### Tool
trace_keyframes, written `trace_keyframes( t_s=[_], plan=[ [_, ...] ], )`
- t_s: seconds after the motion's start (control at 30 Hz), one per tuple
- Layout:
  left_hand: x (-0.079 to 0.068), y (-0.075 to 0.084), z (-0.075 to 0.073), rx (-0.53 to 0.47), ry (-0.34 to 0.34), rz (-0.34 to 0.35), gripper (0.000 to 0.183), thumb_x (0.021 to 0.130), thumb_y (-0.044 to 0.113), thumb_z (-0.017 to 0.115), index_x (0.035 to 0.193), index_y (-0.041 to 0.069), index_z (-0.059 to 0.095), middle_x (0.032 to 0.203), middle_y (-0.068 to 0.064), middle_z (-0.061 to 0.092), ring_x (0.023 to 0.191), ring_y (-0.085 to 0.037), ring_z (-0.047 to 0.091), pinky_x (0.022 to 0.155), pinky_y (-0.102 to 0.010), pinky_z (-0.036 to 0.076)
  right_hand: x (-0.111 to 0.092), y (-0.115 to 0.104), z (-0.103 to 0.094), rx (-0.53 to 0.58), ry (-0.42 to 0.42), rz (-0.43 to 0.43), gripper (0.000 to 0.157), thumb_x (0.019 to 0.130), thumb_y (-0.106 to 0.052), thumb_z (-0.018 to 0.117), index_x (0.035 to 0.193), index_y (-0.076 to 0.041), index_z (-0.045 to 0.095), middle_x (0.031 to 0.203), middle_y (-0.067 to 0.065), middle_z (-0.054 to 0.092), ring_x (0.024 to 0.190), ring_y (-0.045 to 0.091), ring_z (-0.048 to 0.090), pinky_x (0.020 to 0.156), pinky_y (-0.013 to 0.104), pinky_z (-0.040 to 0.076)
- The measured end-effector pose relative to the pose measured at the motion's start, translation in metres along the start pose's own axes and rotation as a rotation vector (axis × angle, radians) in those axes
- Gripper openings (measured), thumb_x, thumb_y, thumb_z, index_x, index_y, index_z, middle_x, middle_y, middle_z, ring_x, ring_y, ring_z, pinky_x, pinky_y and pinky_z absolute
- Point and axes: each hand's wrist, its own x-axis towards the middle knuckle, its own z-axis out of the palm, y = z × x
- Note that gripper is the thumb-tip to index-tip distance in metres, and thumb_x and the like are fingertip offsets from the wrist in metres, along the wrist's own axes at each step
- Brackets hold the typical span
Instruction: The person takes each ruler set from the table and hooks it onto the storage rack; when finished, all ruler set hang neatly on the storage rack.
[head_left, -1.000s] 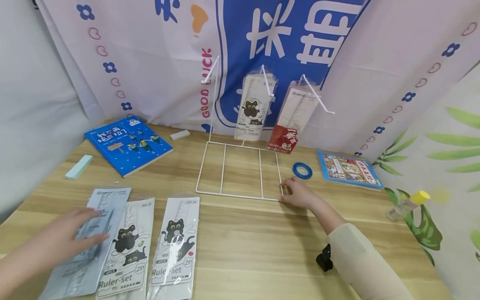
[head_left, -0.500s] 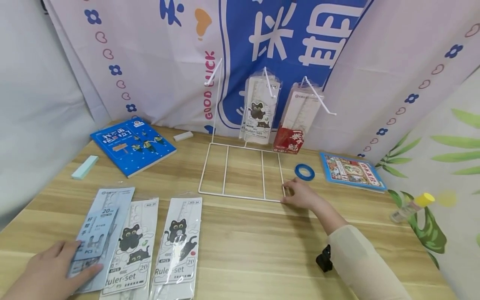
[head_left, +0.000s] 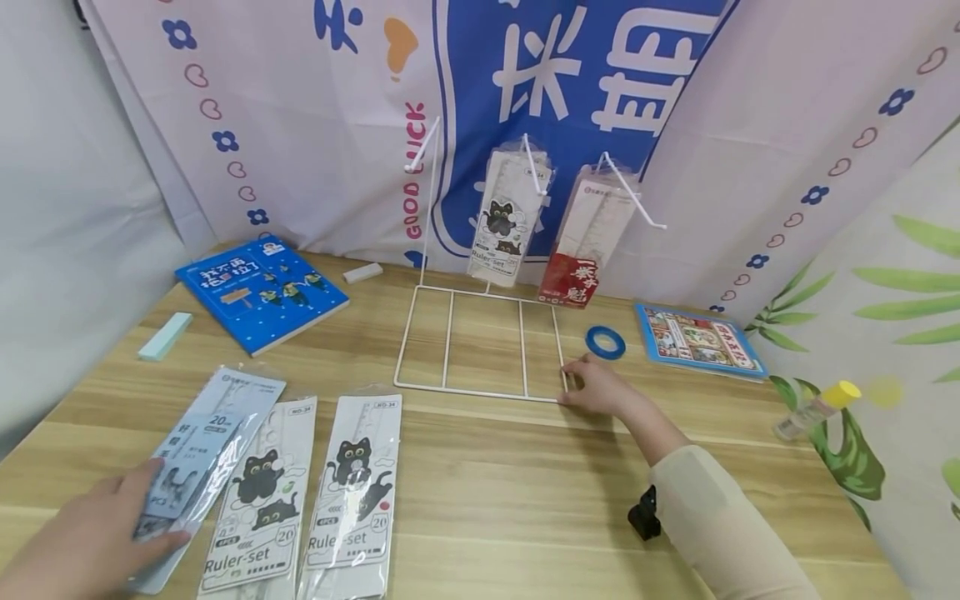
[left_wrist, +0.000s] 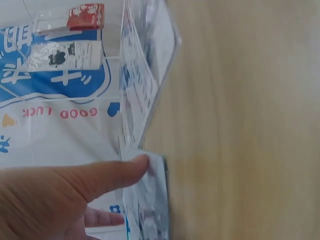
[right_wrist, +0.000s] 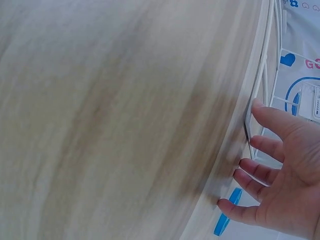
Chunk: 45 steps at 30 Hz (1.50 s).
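My left hand (head_left: pixel 86 533) grips the near part of a blue-grey packaged ruler set (head_left: pixel 213 433), its thumb on top; the far end lies angled to the right. In the left wrist view the thumb presses on the pack (left_wrist: pixel 150 195). Beside it lie two cat-printed ruler sets (head_left: pixel 258 492) (head_left: pixel 352 483). My right hand (head_left: pixel 600 387) holds the front right corner of a white wire display rack (head_left: pixel 522 350) between thumb and index finger; in the right wrist view the other fingers are spread near the table. A cat ruler set (head_left: pixel 506 221) and a red-and-white ruler set (head_left: pixel 581 242) hang on two hooks.
The rack's left hook (head_left: pixel 422 146) is bare. Around the rack lie a blue book (head_left: pixel 262 292), a white eraser (head_left: pixel 363 272), a mint-green block (head_left: pixel 165 336), a blue tape roll (head_left: pixel 605 331), a picture booklet (head_left: pixel 701 337) and a yellow-capped glue stick (head_left: pixel 817 410). A printed curtain hangs behind.
My left hand has slid from the middle of the blue-grey ruler set toward its near part and taken hold; the pack has turned, its far end swinging right. The right hand stays at the rack.
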Motion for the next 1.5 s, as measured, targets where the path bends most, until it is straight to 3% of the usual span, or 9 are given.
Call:
trace_keyframes(
  t_s=[0.23, 0.43, 0.63, 0.73, 0.83, 0.9, 1.13, 1.33, 1.5],
  plan=[
    [0.007, -0.013, -0.007, -0.03, -0.007, 0.016, 0.115, 0.058, 0.065, 0.068, 0.126, -0.019, 0.028, 0.105, -0.046, 0.035, 0.084, -0.049, 0.047, 0.068, -0.06, 0.043, 0.002, 0.0, 0.0, 0.0, -0.003, 0.011, 0.054, 0.08, -0.025, 0.068, 0.123, 0.002, 0.051, 0.116, 0.022, 0.047, 0.102, 0.034, 0.048, 0.089, 0.047, 0.041],
    [0.013, -0.021, -0.014, -0.078, 0.022, 0.1, 0.085, 0.072, 0.048, 0.068, 0.117, -0.018, 0.04, 0.105, -0.041, 0.045, 0.091, -0.051, 0.048, 0.07, -0.059, 0.043, 0.002, -0.002, -0.001, -0.003, 0.006, 0.007, 0.054, 0.08, -0.025, 0.069, 0.122, 0.002, 0.051, 0.115, 0.022, 0.047, 0.102, 0.034, 0.048, 0.089, 0.047, 0.041],
    [0.015, -0.028, -0.019, -0.179, 0.023, 0.085, 0.095, 0.079, 0.051, 0.061, 0.13, -0.018, 0.019, 0.1, -0.039, 0.048, 0.081, -0.044, 0.055, 0.061, -0.049, 0.048, 0.002, -0.003, 0.0, 0.002, 0.009, -0.006, 0.053, 0.079, -0.025, 0.069, 0.121, 0.003, 0.052, 0.116, 0.023, 0.047, 0.102, 0.034, 0.048, 0.089, 0.046, 0.041],
    [0.014, -0.03, -0.019, -0.261, 0.054, 0.129, 0.095, 0.082, 0.039, 0.062, 0.132, -0.019, 0.006, 0.098, -0.036, 0.053, 0.081, -0.041, 0.058, 0.06, -0.048, 0.049, 0.002, -0.002, 0.0, 0.008, 0.002, -0.005, 0.053, 0.08, -0.024, 0.069, 0.121, 0.004, 0.051, 0.117, 0.024, 0.046, 0.105, 0.036, 0.047, 0.091, 0.048, 0.04],
    [0.011, -0.03, -0.021, -0.387, 0.023, 0.139, 0.089, 0.085, 0.021, 0.061, 0.135, -0.015, -0.002, 0.091, -0.021, 0.061, 0.067, -0.023, 0.059, 0.054, -0.036, 0.051, 0.002, -0.001, 0.0, 0.004, -0.005, 0.004, 0.053, 0.08, -0.025, 0.068, 0.122, 0.003, 0.051, 0.119, 0.024, 0.045, 0.107, 0.037, 0.046, 0.093, 0.048, 0.038],
    [0.008, -0.029, -0.022, -0.459, 0.006, 0.147, 0.082, 0.085, 0.012, 0.059, 0.136, -0.014, -0.001, 0.092, -0.015, 0.062, 0.06, -0.013, 0.055, 0.047, -0.028, 0.05, 0.002, -0.001, 0.0, -0.001, -0.01, 0.011, 0.053, 0.08, -0.025, 0.068, 0.122, 0.003, 0.051, 0.12, 0.024, 0.045, 0.108, 0.037, 0.046, 0.093, 0.048, 0.038],
    [0.006, -0.016, -0.037, -0.471, 0.002, 0.189, 0.061, 0.091, 0.018, 0.052, 0.13, -0.017, 0.021, 0.106, -0.029, 0.053, 0.071, -0.013, 0.057, 0.053, -0.027, 0.052, 0.001, -0.001, -0.002, 0.002, -0.018, 0.025, 0.053, 0.08, -0.024, 0.069, 0.122, 0.003, 0.051, 0.118, 0.023, 0.046, 0.106, 0.036, 0.047, 0.093, 0.048, 0.039],
    [0.006, 0.019, -0.061, -0.763, 0.051, 0.447, 0.05, 0.09, 0.0, 0.048, 0.131, -0.01, 0.022, 0.106, -0.021, 0.057, 0.078, -0.016, 0.063, 0.056, -0.035, 0.055, 0.003, -0.001, -0.003, 0.003, -0.015, 0.022, 0.053, 0.08, -0.023, 0.069, 0.122, 0.003, 0.051, 0.117, 0.022, 0.045, 0.105, 0.035, 0.047, 0.092, 0.048, 0.039],
    [0.008, 0.065, -0.086, -0.763, 0.163, 0.639, 0.046, 0.086, -0.007, 0.049, 0.128, -0.008, 0.029, 0.104, -0.022, 0.058, 0.082, -0.009, 0.062, 0.058, -0.032, 0.055, 0.002, -0.001, -0.001, 0.008, -0.023, 0.02, 0.053, 0.08, -0.024, 0.068, 0.122, 0.004, 0.05, 0.12, 0.024, 0.044, 0.108, 0.037, 0.046, 0.094, 0.048, 0.038]
  ],
)
